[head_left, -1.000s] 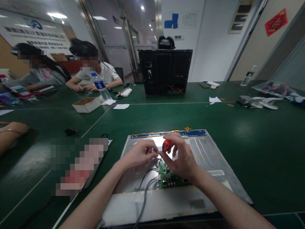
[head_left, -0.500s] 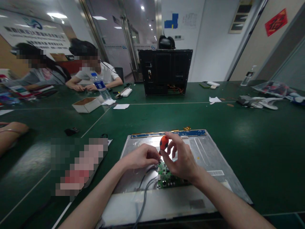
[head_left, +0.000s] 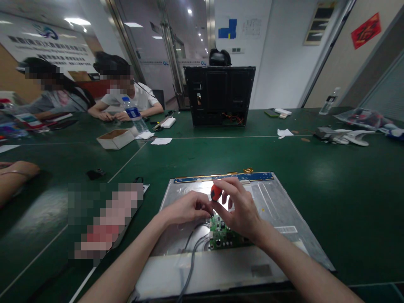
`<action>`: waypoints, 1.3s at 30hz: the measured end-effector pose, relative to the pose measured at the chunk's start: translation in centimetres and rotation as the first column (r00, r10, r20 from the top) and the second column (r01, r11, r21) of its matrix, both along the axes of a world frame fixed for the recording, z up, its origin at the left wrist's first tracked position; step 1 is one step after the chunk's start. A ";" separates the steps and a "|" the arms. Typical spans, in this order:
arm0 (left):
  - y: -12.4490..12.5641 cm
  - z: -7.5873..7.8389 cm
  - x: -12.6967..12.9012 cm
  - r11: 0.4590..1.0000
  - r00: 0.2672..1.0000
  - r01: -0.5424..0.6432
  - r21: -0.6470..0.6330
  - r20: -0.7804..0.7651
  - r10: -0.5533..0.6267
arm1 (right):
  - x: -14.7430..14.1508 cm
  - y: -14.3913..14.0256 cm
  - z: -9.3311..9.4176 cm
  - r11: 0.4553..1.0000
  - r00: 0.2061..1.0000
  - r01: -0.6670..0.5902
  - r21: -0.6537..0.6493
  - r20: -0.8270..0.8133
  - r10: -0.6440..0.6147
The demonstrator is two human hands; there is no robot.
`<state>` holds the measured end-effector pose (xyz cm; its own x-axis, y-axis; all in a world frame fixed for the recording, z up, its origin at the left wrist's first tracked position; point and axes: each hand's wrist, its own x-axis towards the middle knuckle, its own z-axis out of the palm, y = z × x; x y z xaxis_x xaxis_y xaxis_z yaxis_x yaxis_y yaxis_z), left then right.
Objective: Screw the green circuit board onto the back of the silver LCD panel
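Note:
A screwdriver (head_left: 216,192) with a red and black handle stands nearly upright over the far left corner of a green circuit board (head_left: 221,235). My right hand (head_left: 241,206) grips its handle between thumb and fingers. Close beside the tip, my left hand (head_left: 191,206) has its fingers pinched together; whatever they hold is hidden. The board lies on the silver metal back of a display panel (head_left: 271,202). Grey cables (head_left: 193,265) run from the board's left side toward me. A blue strip board (head_left: 259,176) lines the panel's far edge.
Left of the panel lies a blurred flat item (head_left: 110,219). Beyond are an open cardboard box (head_left: 116,139), a water bottle (head_left: 135,115) and a black display housing (head_left: 220,94). Two people sit at the far left; another person's arm (head_left: 19,179) rests nearer. Gloves (head_left: 344,136) lie at the right.
The screwdriver's handle has shifted slightly down and left, and my right hand's fingers have turned with it. My left hand stays in nearly the same place.

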<state>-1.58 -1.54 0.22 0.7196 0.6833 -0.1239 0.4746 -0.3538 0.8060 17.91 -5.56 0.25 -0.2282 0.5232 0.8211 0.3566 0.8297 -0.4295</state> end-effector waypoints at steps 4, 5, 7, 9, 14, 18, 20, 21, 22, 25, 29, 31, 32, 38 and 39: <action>0.1 -0.2 0.0 1.000 1.000 -0.001 0.005 0.018 0.001 | 0.0 -0.2 0.2 1.000 0.999 0.020 0.000 0.031 -0.020; 0.1 -0.2 0.0 1.000 1.000 0.000 0.006 0.015 0.000 | 0.0 -0.2 0.3 1.000 0.999 0.016 -0.001 0.036 -0.016; 0.1 -0.2 0.0 1.000 1.000 0.003 0.009 0.003 -0.003 | 0.0 -0.2 0.4 1.000 0.999 0.004 -0.006 0.040 -0.004; 0.1 -0.2 0.0 1.000 1.000 0.000 0.009 -0.014 0.000 | 0.0 -0.2 0.4 1.000 0.999 -0.005 -0.019 0.048 0.006; 0.3 -0.4 -0.1 1.000 1.000 -0.003 0.010 -0.015 0.004 | 0.0 -0.2 0.0 0.999 0.999 -0.024 -0.028 0.048 0.025; 0.4 -0.6 -0.3 1.000 1.000 0.022 -0.007 -0.007 -0.022 | 0.0 0.0 -0.1 0.999 0.999 -0.040 -0.032 0.008 0.040; 0.4 -0.6 -0.3 1.000 1.000 0.012 -0.012 -0.018 -0.012 | 0.0 0.1 0.0 0.999 1.000 -0.028 -0.021 0.010 0.028; 0.4 -0.5 -0.2 1.000 1.000 0.004 -0.013 -0.020 -0.005 | 0.0 0.1 0.1 1.000 1.000 -0.017 -0.014 0.017 0.017; 0.4 -0.5 -0.2 1.000 1.000 -0.001 -0.014 -0.021 0.001 | 0.0 0.1 0.2 1.000 1.000 -0.009 -0.007 0.025 0.009; 0.3 -0.4 -0.2 0.999 1.000 -0.019 -0.030 -0.017 0.018 | 0.0 0.0 0.2 1.000 0.999 0.001 0.002 0.046 -0.001; 0.3 -0.3 -0.2 1.000 1.000 -0.014 -0.026 -0.020 0.014 | -0.1 -0.1 -0.3 1.000 1.000 0.004 -0.025 0.025 -0.003; 0.3 -0.3 -0.1 1.000 0.999 -0.006 -0.017 -0.032 0.006 | -0.1 -0.1 -0.4 0.999 1.000 -0.008 -0.038 0.022 0.009; 0.3 -0.3 -0.1 1.000 0.999 -0.006 -0.014 -0.037 0.005 | -0.1 -0.1 -0.4 0.999 1.000 -0.013 -0.040 0.026 0.014; 0.2 -0.5 -0.2 0.999 1.000 -0.011 -0.032 -0.018 0.010 | 0.0 0.0 -0.1 0.999 1.000 -0.025 -0.023 0.005 0.025; 0.2 -0.5 -0.2 0.999 1.000 -0.013 -0.038 -0.018 0.012 | 0.0 0.0 -0.1 0.999 1.000 -0.028 -0.022 0.004 0.028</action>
<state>-1.77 -1.32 -0.28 0.7084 0.6867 -0.1631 0.4935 -0.3168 0.8100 17.95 -5.53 0.17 -0.2466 0.5343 0.8085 0.3349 0.8299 -0.4462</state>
